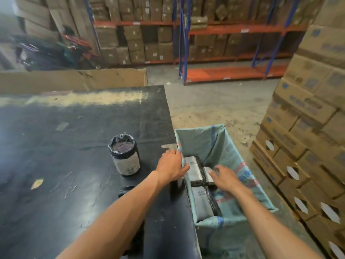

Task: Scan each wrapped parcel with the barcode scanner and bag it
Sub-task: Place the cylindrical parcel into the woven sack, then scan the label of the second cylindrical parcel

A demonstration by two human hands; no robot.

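Left hand [170, 165] pinches the woven bag [220, 146] rim at the surface [74, 128] edge. Right hand [226, 179] hovers spread, empty, over parcels [195, 170] inside. One cylindrical parcel [125, 155] stands unbagged; film likely slick, so grasp its sides.

Left hand [172, 165] gripping sack [222, 144] rim, right hand [226, 177] over wrapped parcels [194, 170] — inside, beside table [74, 128]

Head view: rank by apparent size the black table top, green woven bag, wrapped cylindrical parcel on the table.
1. Black table top, largest by far.
2. Green woven bag, open beside the table's edge.
3. Wrapped cylindrical parcel, smallest.
Ordering is clear despite differing nearness to the camera.
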